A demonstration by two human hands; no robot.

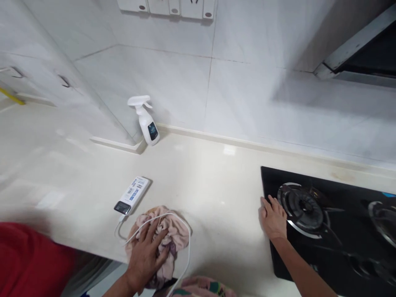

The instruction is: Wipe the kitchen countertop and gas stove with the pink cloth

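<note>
A bunched pink cloth (177, 231) lies at the counter's front edge, under my left hand (147, 251). That hand's fingers curve over the cloth, with folds bulging between thumb and forefinger. A white cable (189, 247) loops over the cloth and runs to a white power bank (136, 192) with a dark display. My right hand (274, 218) rests palm down on the left edge of a black gas stove (284, 258), beside its near burner (305, 206). Its fingers are loosely spread, and nothing shows in them.
A white spray bottle (148, 128) stands in the corner by the tiled wall. Wall sockets (167, 6) sit at the top, and a dark hood-like fixture (371, 49) at upper right. Another person's red sleeve (31, 260) is at lower left.
</note>
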